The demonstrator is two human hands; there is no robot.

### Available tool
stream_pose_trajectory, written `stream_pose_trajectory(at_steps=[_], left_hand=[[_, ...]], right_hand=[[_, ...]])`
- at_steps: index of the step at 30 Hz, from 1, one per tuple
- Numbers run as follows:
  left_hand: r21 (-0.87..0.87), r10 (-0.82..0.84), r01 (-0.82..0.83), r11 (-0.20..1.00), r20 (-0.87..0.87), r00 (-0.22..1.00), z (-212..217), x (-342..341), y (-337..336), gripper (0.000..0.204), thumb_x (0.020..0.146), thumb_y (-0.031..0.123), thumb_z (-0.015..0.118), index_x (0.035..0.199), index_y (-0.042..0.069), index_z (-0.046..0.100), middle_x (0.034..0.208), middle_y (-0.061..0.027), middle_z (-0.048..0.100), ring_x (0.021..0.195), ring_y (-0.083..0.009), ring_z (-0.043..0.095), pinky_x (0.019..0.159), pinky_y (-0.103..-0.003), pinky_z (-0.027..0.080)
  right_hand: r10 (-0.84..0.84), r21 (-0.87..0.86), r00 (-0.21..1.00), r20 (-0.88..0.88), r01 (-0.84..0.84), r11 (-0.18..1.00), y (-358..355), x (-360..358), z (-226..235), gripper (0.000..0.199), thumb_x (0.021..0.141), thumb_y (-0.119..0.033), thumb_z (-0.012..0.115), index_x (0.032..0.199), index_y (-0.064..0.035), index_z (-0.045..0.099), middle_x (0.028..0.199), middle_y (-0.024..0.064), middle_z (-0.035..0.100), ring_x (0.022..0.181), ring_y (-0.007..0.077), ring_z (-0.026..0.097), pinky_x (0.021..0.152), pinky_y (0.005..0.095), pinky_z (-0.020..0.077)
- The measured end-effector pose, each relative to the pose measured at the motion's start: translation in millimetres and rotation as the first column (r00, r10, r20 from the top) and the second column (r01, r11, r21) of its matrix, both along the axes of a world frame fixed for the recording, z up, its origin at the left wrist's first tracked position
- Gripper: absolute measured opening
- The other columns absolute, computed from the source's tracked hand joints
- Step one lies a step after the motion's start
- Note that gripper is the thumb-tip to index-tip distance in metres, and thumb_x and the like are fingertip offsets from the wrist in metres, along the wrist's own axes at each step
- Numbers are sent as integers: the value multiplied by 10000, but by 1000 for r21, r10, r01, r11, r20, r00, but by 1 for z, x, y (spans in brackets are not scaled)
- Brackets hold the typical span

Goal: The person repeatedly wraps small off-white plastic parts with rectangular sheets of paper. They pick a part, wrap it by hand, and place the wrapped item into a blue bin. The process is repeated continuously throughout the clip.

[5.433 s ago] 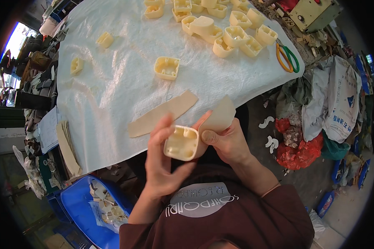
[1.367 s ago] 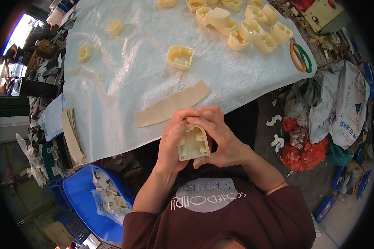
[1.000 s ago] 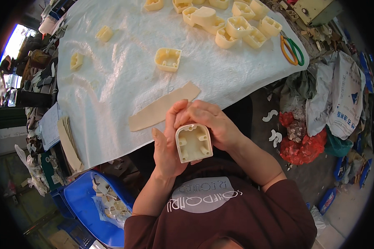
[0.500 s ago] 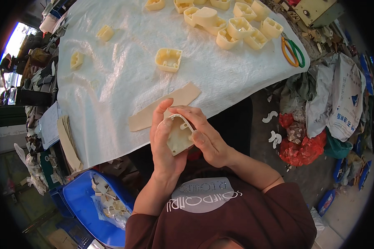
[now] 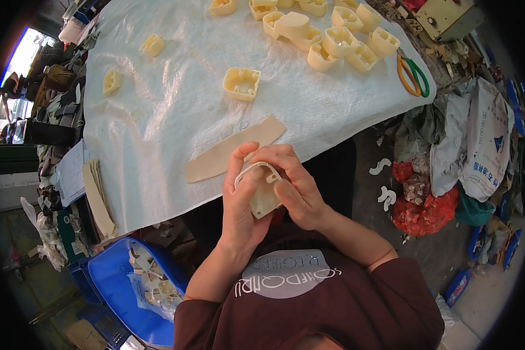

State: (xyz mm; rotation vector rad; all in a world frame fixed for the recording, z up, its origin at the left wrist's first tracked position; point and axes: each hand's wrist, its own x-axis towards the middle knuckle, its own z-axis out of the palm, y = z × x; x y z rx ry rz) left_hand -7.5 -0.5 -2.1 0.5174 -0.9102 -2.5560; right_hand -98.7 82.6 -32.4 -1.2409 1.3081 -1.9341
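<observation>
Between both hands, just off the table's near edge, I hold a hollow cream-coloured plastic shell point(image 5: 265, 200) with a rounded end, its inside turned up. My left hand point(image 5: 239, 204) wraps its left side, with the thumb over the rim. My right hand point(image 5: 300, 192) is closed on the other side, fingers over the rounded end and thumb by the inner wall. Just beyond my fingers a flat beige strip point(image 5: 216, 158) lies slantwise on the white sheet. Farther off, a similar open shell point(image 5: 241, 84) rests alone.
Several yellowish shells point(image 5: 339, 41) cluster at the far right of the white sheet point(image 5: 163, 116), near orange-and-green-handled scissors point(image 5: 411, 76). Stacked beige strips point(image 5: 98, 198) lie at the left edge. A blue bin point(image 5: 114, 280) of scraps stands lower left; bags point(image 5: 478, 140) lie right.
Both hands have shifted slightly right with the shell. My left thumb and right fingers have moved farther over its rim. The whole view has shifted a little.
</observation>
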Motion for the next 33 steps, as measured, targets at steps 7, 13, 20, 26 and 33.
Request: stream_pose_trajectory(at_steps=[7, 13, 20, 26, 33], left_hand=[[-291, 65, 9, 957, 243, 968, 29, -4, 1, 703, 884, 583, 355, 1396, 132, 184, 1288, -138, 382, 1221, -280, 384, 995, -407, 338], [-498, 42, 2, 867, 78, 996, 8, 5, 3, 763, 871, 491, 459, 1410, 56, 137, 1306, -136, 343, 1245, -257, 345, 1038, -400, 277], [-372, -11, 25, 928, 40, 999, -1, 0, 8, 628, 804, 192, 428, 1372, 96, 180, 1285, -136, 338, 1197, -261, 387, 998, -400, 353], [-223, -4, -10, 975, -61, 998, 2, -5, 11, 564, 832, 269, 461, 1332, 124, 244, 1254, -124, 366, 1159, -262, 423, 944, -406, 414], [-172, 87, -81, 982, 27, 996, -1, -3, 10, 480, 895, 360, 470, 1274, 124, 296, 1182, -92, 421, 1065, -201, 467, 849, -346, 450]], right_hand=[[8, 134, 460, -888, 241, 961, 8, -16, 44, 824, 547, -188, 783, 1276, -69, 417, 1252, 141, 426, 1156, 294, 411, 944, 458, 262], [-148, 266, 988, -37, 153, 952, 7, -21, 37, 619, 755, -311, 680, 1252, -32, 440, 1247, 134, 445, 1171, 258, 395, 982, 425, 235], [-125, 276, 991, -41, 131, 952, 10, -4, 23, 524, 861, -282, 554, 1274, 5, 406, 1235, 146, 453, 1134, 271, 395, 968, 365, 279], [-124, 108, 984, -127, 138, 984, 3, -6, 17, 490, 872, -228, 521, 1275, 20, 394, 1233, 146, 444, 1123, 272, 396, 974, 361, 296], [-65, 179, 998, 4, 63, 982, 7, -3, 23, 453, 880, -161, 463, 1282, 30, 379, 1260, 180, 404, 1175, 303, 363, 996, 389, 307]])
